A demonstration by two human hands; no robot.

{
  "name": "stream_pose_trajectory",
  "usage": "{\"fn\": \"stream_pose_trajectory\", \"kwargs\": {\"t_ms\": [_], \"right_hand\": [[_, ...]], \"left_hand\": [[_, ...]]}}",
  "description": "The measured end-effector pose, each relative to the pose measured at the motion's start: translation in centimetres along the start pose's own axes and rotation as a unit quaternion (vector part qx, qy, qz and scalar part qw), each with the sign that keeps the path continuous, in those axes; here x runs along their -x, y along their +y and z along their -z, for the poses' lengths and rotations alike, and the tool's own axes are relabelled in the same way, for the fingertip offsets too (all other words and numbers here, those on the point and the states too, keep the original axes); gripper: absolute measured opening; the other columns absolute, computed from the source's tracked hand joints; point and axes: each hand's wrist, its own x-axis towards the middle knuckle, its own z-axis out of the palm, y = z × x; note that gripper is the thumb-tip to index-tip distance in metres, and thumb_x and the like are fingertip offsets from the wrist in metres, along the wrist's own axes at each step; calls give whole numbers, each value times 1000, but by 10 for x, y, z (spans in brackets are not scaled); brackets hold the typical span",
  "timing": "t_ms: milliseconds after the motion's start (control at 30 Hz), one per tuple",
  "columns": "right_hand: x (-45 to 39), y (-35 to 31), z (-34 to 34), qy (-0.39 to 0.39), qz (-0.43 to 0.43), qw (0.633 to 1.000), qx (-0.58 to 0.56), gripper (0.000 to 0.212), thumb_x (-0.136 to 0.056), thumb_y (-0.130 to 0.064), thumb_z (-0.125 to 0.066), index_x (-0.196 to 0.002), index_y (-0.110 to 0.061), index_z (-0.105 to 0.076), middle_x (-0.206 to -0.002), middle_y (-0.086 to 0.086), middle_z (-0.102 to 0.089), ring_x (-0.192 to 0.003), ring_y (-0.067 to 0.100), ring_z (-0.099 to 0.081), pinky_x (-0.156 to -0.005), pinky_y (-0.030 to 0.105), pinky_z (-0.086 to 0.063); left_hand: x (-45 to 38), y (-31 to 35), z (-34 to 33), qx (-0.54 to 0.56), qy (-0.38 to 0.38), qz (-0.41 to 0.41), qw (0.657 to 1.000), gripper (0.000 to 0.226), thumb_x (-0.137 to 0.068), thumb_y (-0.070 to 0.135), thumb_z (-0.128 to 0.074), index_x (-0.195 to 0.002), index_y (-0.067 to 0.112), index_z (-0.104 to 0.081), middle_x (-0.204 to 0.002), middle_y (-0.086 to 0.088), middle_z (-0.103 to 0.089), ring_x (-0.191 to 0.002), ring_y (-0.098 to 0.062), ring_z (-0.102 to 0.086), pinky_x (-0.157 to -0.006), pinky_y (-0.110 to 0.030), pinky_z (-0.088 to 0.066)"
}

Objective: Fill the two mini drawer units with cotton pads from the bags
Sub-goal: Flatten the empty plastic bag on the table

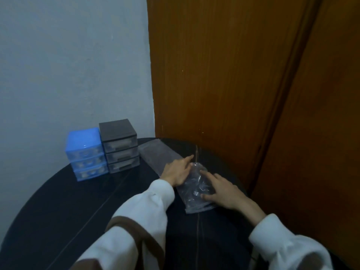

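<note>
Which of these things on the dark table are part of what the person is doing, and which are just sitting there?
Part of the job:
- blue mini drawer unit
- grey mini drawer unit
- clear plastic bag, with the left hand and right hand on it
- second, flat translucent bag, probably

Just there:
- round dark table
- brown wooden door

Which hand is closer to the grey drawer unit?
The left. The left hand rests on the near bag's left edge, on the side facing the grey drawer unit. The right hand lies on the bag's right side, farther away.
</note>
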Motion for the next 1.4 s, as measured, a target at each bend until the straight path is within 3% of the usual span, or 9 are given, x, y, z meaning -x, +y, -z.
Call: {"fn": "stream_pose_trajectory", "kwargs": {"t_ms": [200, 300, 400, 600, 767, 967, 1100, 1200, 1400], "right_hand": [[-4, 14, 15, 51, 61, 988, -136, 81, -80, -14, -70, -142, -40, -24, -132, -3, -41, -118, 12, -44, -101, 35, -43], [-4, 16, 25, 79, 82, 979, -168, 76, -77, -10, -72, -138, -35, -33, -127, -4, -45, -113, 10, -48, -95, 30, -46], [-2, 17, 31, 138, 71, 965, -209, 71, -79, -14, -72, -137, -30, -35, -126, -3, -46, -113, 10, -49, -85, 19, -45], [0, 4, 31, 175, -39, 858, -481, 79, -83, -18, -67, -144, -24, -17, -110, 2, -53, -83, 10, -60, -60, 20, -49], [0, -8, 39, 228, 33, 831, -506, 42, -88, 6, -50, -114, -25, -39, -116, 8, -56, -87, 17, -64, -66, 29, -54], [0, -11, 46, 299, 68, 845, -437, 42, -91, 4, -47, -121, -24, -57, -132, -10, -51, -118, 22, -53, -90, 27, -50], [6, -6, 46, 343, 62, 843, -411, 43, -93, 1, -46, -131, -19, -51, -139, -7, -45, -121, 8, -46, -87, 17, -48], [8, 1, 45, 334, 63, 870, -357, 46, -93, -2, -48, -134, -22, -46, -141, -4, -44, -131, 11, -36, -105, 31, -35], [4, 2, 42, 341, 52, 902, -261, 50, -91, 2, -49, -137, -17, -44, -140, 2, -46, -108, 3, -50, -96, 32, -45]], "left_hand": [[6, -6, 6, 169, 87, 22, 981, 31, -98, 22, -45, -128, 17, -52, -113, -4, -58, -102, -15, -57, -95, -34, -47], [10, -12, 29, 269, 27, 64, 961, 35, -95, 15, -51, -130, 12, -49, -107, -3, -56, -87, -12, -58, -76, -23, -50], [18, -17, 50, 346, -50, 80, 934, 36, -92, 12, -54, -127, 18, -51, -116, -9, -57, -97, -21, -61, -85, -32, -52], [30, -21, 69, 472, 105, 34, 875, 29, -90, 6, -54, -104, 31, -57, -124, -12, -50, -102, -32, -57, -83, -43, -53], [33, -26, 78, 515, 154, 7, 843, 28, -89, 0, -55, -100, 22, -69, -129, -12, -58, -108, -28, -60, -82, -37, -54], [45, -33, 84, 368, 271, -22, 889, 36, -90, 14, -60, -125, 19, -58, -131, -4, -56, -109, -23, -59, -94, -40, -51], [51, -30, 88, 436, 122, -6, 891, 42, -98, 10, -43, -137, 25, -46, -146, -1, -41, -125, -23, -47, -93, -38, -49], [55, -37, 91, 407, 49, -33, 912, 63, -89, -3, -51, -140, 32, -38, -148, 3, -37, -124, -22, -49, -87, -36, -54], [59, -46, 92, 360, 22, -33, 932, 88, -75, -18, -60, -142, 33, -34, -146, -2, -36, -112, -25, -56, -76, -31, -58]]}}
